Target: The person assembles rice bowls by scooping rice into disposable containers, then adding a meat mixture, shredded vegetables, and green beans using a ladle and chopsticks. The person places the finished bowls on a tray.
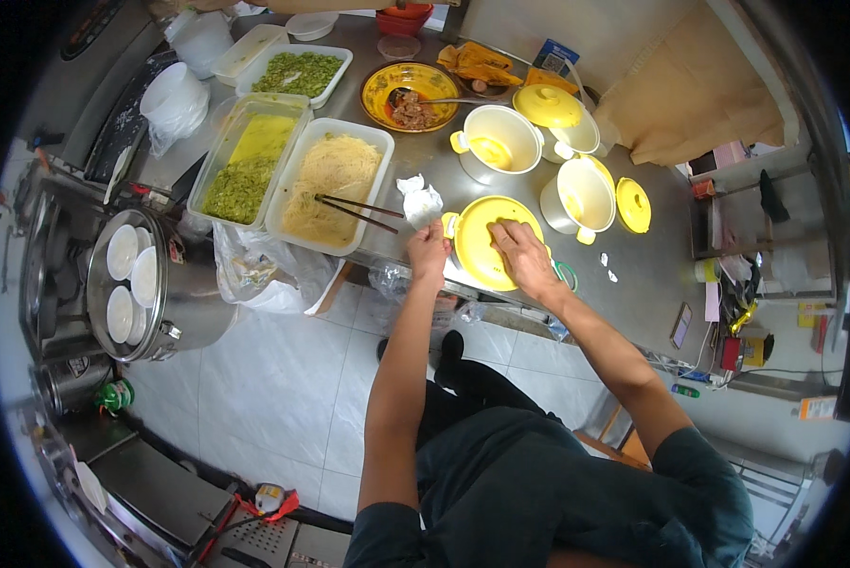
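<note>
My right hand (524, 257) lies over the middle of a round yellow lid (482, 265), its fingers bent around the centre, where a knob is hidden. The lid covers a pot at the counter's near edge. Close beside that pot's yellow side handle (449, 226), my left hand (429, 252) has its fingers closed against it. Crumpled white tissue (420, 201) lies just beyond the left hand. Black chopsticks (358, 210) rest across a white tub of noodles (384, 142), to the left.
Two open cream pots (472, 170) (550, 216) stand behind and right, beside loose yellow lids (548, 106) (633, 205). Tubs of chopped greens (197, 194) (347, 59) and a patterned yellow bowl (368, 95) with meat and a spoon occupy the counter. A phone (680, 325) lies right; a large steel pot (193, 312) stands left.
</note>
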A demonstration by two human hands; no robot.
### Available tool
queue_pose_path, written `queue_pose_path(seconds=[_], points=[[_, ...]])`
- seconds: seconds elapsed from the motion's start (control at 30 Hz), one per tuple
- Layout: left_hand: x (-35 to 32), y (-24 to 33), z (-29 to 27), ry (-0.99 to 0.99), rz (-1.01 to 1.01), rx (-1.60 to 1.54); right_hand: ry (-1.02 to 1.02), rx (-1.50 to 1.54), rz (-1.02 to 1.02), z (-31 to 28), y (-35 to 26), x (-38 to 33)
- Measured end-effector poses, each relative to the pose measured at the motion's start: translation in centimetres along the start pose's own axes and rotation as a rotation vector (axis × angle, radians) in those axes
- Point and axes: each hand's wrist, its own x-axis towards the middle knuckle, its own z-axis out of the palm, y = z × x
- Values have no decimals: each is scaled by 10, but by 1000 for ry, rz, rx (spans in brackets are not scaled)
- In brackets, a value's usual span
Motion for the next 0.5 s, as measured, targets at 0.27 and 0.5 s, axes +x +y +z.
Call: queue_pose_path(seconds=[0.27, 0.5], points=[[6, -9, -2, 20, 47, 84, -45, -60, -82, -6, 9, 4], [-11, -14, 3, 117, 402, 549, 68, -48, -56, 3, 6, 0]])
